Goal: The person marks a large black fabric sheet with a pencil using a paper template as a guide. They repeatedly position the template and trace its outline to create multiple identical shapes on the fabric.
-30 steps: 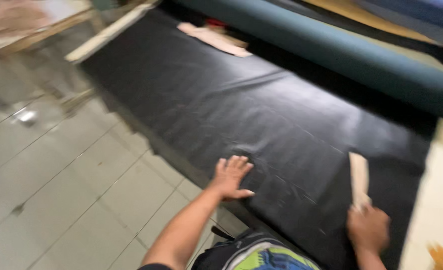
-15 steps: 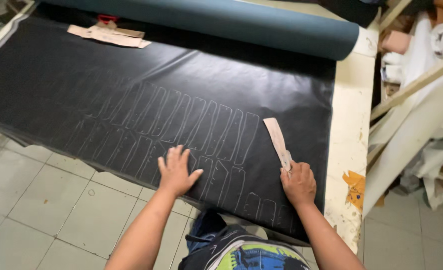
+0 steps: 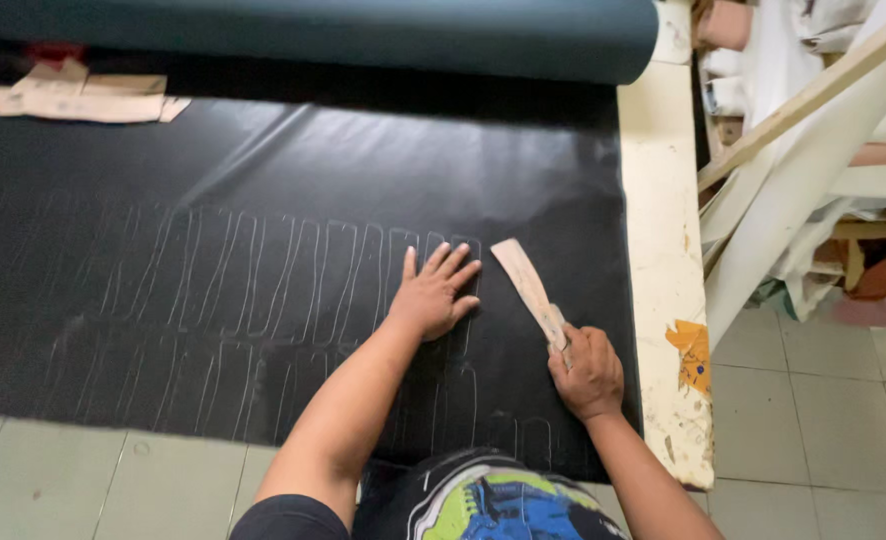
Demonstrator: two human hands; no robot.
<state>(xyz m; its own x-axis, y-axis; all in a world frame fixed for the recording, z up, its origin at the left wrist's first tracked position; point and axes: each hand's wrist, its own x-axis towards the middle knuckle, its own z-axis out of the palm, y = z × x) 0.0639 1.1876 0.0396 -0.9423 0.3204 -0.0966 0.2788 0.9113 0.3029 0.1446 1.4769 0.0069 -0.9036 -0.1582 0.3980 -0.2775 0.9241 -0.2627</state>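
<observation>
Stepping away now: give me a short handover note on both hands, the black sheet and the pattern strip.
Left hand: open, palm flat on the black sheet, fingers spread, holding nothing.
Right hand: closed on the lower end of the tan pattern strip, which lies on the sheet near its right edge.
Sheet: spread over the pale table, with a dark roll along the far side. Spare tan pieces lie at far left.
Done: two rows of chalk outlines run up to the left hand.
Left: the sheet under and around the strip looks unmarked.
</observation>
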